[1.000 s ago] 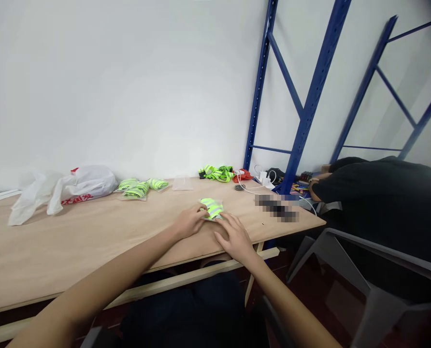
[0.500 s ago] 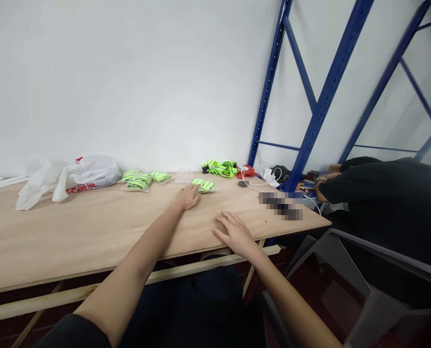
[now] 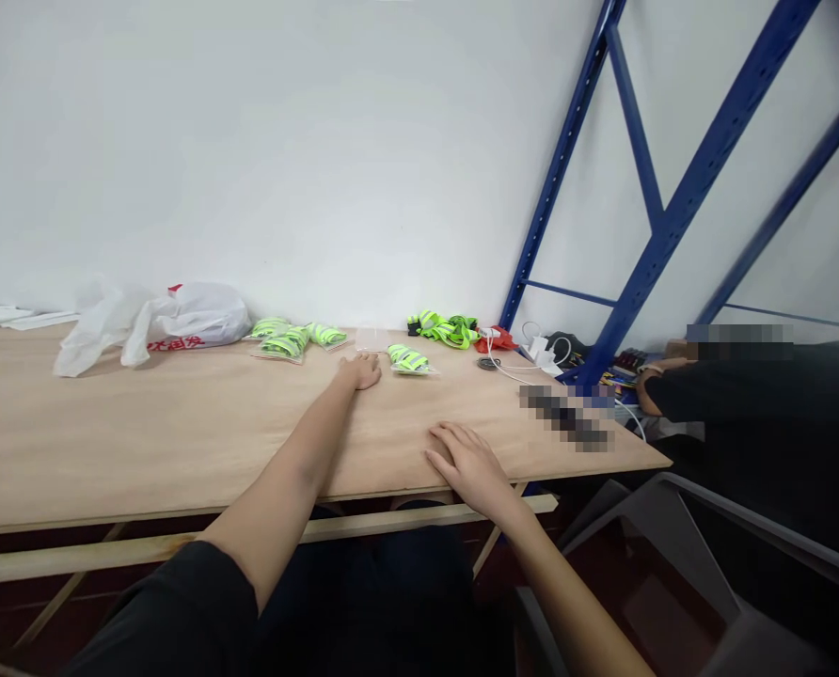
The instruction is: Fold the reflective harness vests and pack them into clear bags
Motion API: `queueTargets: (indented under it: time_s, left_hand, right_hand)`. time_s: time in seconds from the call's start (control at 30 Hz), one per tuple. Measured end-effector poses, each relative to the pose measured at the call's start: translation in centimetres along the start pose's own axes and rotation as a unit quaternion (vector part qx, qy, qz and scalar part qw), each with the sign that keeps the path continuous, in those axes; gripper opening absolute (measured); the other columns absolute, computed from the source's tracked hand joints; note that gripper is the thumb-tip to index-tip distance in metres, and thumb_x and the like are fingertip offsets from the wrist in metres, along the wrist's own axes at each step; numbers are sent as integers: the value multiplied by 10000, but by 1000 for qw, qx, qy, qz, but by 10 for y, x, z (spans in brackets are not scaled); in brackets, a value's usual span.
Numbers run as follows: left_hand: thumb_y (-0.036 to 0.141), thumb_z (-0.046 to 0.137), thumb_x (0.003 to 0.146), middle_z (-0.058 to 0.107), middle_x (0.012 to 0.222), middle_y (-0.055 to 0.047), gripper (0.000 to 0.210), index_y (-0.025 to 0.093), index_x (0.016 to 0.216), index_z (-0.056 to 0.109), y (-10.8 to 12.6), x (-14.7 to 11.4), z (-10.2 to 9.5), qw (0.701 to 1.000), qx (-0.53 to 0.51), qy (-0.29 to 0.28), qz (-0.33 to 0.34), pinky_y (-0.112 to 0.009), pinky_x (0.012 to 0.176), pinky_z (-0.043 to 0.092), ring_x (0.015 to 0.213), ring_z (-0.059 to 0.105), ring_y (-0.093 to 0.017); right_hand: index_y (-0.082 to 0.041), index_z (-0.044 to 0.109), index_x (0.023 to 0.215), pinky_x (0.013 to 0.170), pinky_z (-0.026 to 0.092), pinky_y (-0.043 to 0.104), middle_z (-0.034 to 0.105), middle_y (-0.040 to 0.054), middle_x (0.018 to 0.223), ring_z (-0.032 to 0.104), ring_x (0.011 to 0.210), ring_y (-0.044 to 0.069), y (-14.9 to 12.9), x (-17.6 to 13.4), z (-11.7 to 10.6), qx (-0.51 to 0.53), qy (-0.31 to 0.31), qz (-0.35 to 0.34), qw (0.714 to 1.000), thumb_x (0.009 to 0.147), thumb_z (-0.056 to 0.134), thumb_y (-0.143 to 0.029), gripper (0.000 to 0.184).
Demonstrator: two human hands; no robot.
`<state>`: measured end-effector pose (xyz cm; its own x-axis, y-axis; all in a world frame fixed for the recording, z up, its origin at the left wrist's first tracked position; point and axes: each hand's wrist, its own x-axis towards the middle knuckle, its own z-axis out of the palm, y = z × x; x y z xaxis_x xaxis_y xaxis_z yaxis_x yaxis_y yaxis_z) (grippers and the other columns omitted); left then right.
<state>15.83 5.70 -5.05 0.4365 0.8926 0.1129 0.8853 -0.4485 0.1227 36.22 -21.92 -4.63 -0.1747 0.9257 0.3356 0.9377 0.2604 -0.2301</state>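
My left hand [image 3: 363,369] reaches far across the wooden table, palm down, with its fingers at the front edge of a flat clear plastic bag [image 3: 372,338]. Just right of it, apart from the fingers, lies a clear packet of folded yellow-green reflective straps [image 3: 409,359]. Further left are several similar packets [image 3: 283,342]. Nearer to me, my right hand [image 3: 467,461] rests on the tabletop with fingers spread and nothing in it. Loose yellow-green straps [image 3: 448,329] lie in a heap by the wall.
A white carrier bag [image 3: 204,315] and white sheets [image 3: 24,318] lie at the left. A red item [image 3: 498,340], white cables [image 3: 546,355] and a pixelated dark object [image 3: 564,418] are at the right. Blue rack posts [image 3: 680,202] rise beside a person in black [image 3: 779,404]. A grey chair [image 3: 680,527] stands below.
My left hand has moved from beside the single strap packet to the clear bag's front edge. My right hand stays on the table. The view has shifted and tilted slightly.
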Motion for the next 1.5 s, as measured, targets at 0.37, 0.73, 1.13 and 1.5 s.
queueTargets:
  time_s: [0.37, 0.73, 1.13, 1.5]
  left_hand:
    - [480, 281, 957, 320, 1606, -146, 636, 226, 1540, 293, -6, 10, 5, 999, -8, 0, -33, -619, 1114, 268, 1463, 296, -351]
    - [496, 329, 925, 259, 1638, -104, 696, 285, 1577, 205, -3, 21, 3, 999, -22, 6, -46, -650, 1103, 260, 1480, 242, -379]
    - [404, 281, 973, 509, 1418, -228, 534, 124, 1347, 538, 16, -12, -13, 998, 56, 24, 0, -590, 995, 380, 1284, 448, -398]
    - [363, 320, 997, 656, 1070, -201, 466, 123, 995, 720, 35, -101, -29, 980, 125, 58, 144, -491, 900, 452, 1007, 625, -328]
  right_hand:
    - [-198, 629, 1275, 1075, 415, 470, 606, 127, 1369, 543, 1265, 292, 3, 0, 6, -8, 13, -8, 1000, 984, 457, -407, 397]
    - [-213, 633, 1263, 1069, 423, 469, 620, 118, 1347, 544, 1267, 293, 7, 0, 9, -11, 21, -14, 1000, 988, 456, -415, 385]
    - [-232, 649, 1250, 1073, 417, 479, 628, 113, 1344, 553, 1260, 289, 6, -1, 11, -4, 45, -16, 999, 974, 462, -418, 382]
    - [-225, 647, 1265, 1072, 414, 468, 623, 108, 1355, 549, 1262, 290, 3, 0, 5, -7, 20, -7, 1000, 972, 448, -422, 406]
